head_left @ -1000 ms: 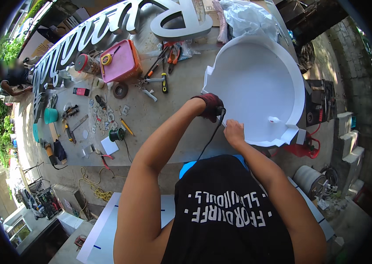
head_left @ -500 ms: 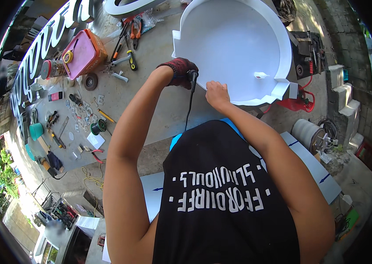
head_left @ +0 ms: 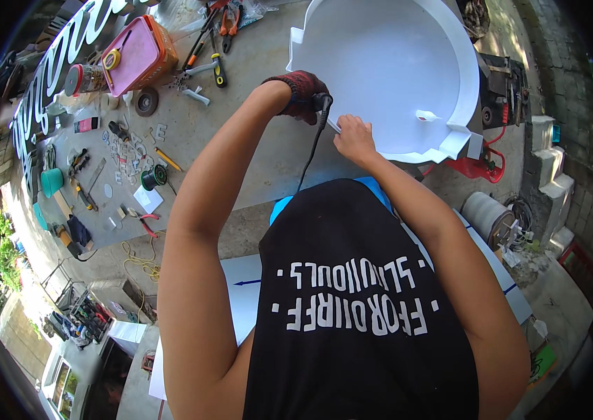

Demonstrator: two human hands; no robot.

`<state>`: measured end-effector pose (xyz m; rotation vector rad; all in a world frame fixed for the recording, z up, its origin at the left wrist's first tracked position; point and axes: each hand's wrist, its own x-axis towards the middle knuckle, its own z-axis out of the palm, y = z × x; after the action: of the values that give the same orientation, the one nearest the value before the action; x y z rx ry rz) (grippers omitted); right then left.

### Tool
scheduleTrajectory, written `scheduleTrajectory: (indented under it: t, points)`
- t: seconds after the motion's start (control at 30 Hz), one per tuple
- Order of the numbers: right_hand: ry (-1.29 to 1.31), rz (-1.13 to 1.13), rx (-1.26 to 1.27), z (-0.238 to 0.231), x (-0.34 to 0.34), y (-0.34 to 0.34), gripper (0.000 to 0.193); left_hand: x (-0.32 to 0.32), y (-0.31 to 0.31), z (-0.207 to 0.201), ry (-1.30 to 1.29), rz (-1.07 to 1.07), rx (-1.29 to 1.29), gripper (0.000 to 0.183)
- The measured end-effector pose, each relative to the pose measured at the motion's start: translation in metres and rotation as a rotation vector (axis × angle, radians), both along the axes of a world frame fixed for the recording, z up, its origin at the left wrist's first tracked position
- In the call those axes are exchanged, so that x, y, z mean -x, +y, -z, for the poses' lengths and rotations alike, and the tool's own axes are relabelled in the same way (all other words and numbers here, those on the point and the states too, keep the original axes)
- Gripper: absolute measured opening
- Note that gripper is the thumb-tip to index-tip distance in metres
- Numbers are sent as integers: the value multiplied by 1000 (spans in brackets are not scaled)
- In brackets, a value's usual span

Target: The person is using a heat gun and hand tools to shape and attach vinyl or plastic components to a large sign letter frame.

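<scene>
My left hand (head_left: 303, 96), in a dark red and black knit glove, is closed round a black corded tool (head_left: 323, 103). Its working end is hidden by the glove and cannot be named. A black cord runs from it toward my shirt. Both hands are at the near left edge of a large round white tray-like piece (head_left: 380, 77) with a raised rim and notched corners. My bare right hand (head_left: 356, 140) has its fingers bent and closed on that near rim, just right of the glove. A small torn-looking white scrap (head_left: 424, 115) lies inside the round piece.
Left on the grey table (head_left: 240, 147) are a pink-lidded orange tub (head_left: 132, 56), pliers (head_left: 228, 28), a yellow-black screwdriver (head_left: 220, 71), a green wire spool (head_left: 153, 178) and small cut letters (head_left: 125, 150). A red metal frame (head_left: 482, 166) and a drum (head_left: 487, 213) stand to the right.
The whole view has shifted slightly, so the table and the round piece sit higher and further right. Both hands keep nearly the same places at the rim, with the same grips.
</scene>
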<state>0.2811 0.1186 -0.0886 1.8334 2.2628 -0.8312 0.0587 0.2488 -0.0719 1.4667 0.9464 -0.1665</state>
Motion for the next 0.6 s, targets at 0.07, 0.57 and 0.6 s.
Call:
scheduleTrajectory:
  t: [0.07,0.57,0.6]
  points:
    - [12,1,-17,4,-4,-1,19,0,-1,2,-118,-11,9,29]
    - [187,70,-71,3,-3,1,55,-6,1,-33,59,206,-260,36]
    - [169,71,-76,4,-1,1,58,-3,0,-38,42,246,-343,36]
